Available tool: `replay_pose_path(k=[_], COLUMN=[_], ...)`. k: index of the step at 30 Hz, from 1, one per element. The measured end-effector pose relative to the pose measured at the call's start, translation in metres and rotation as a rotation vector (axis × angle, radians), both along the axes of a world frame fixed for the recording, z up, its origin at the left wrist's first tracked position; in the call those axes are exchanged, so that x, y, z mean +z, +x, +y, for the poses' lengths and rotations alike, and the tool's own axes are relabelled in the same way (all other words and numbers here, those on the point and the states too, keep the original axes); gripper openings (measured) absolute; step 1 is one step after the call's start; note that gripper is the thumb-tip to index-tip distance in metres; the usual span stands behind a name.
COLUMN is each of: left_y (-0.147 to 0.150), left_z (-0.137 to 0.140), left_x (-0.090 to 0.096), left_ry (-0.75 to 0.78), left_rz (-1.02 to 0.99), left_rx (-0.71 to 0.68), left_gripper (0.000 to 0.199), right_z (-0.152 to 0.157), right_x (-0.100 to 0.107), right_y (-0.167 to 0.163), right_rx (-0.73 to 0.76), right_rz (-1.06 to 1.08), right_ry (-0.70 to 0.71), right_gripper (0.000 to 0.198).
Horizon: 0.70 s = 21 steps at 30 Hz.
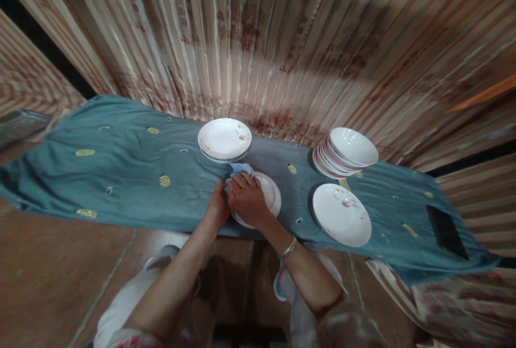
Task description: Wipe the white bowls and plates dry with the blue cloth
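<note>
In the middle of the cloth-covered table, a white plate (271,193) lies bottom up under my hands. My left hand (219,204) grips the plate at its left rim, its fingertips partly hidden. Bunched under my right hand (246,197) is a light blue cloth (241,168), pressed on the plate's left part. Just behind stands a small stack of white plates (223,138) with a flower pattern. To the right, more flowered plates (342,214) are stacked near the front edge.
A stack of white bowls (350,149) stands at the back right. Near the right end lies a black phone (446,231). A green tablecloth (133,186) with pineapple prints covers the narrow table. Patterned curtains (258,52) hang right behind it.
</note>
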<state>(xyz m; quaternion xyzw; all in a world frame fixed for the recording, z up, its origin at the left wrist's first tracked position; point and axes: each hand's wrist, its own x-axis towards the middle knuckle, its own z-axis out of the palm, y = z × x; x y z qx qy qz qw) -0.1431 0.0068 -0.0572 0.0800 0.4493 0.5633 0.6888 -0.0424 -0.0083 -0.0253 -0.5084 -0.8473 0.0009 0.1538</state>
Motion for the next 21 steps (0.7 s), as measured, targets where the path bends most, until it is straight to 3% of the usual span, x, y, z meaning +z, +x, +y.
replay_pose_path(k=[5, 11, 21], left_y=[-0.001, -0.004, -0.001], left_z=[0.001, 0.001, 0.000], left_x=[0.001, -0.002, 0.007], left_ry=[-0.083, -0.033, -0.105], left_rz=[-0.033, 0.012, -0.004], left_rx=[0.029, -0.005, 0.032], left_gripper=[0.031, 0.024, 0.030], right_z=[0.013, 0.026, 0.023], right_x=[0.000, -0.003, -0.010], right_y=[0.010, 0.032, 0.063], right_rx=[-0.053, -0.095, -0.180], right_rz=[0.071, 0.161, 0.113], right_ry=[-0.013, -0.027, -0.053], right_gripper=[0.030, 0.034, 0.040])
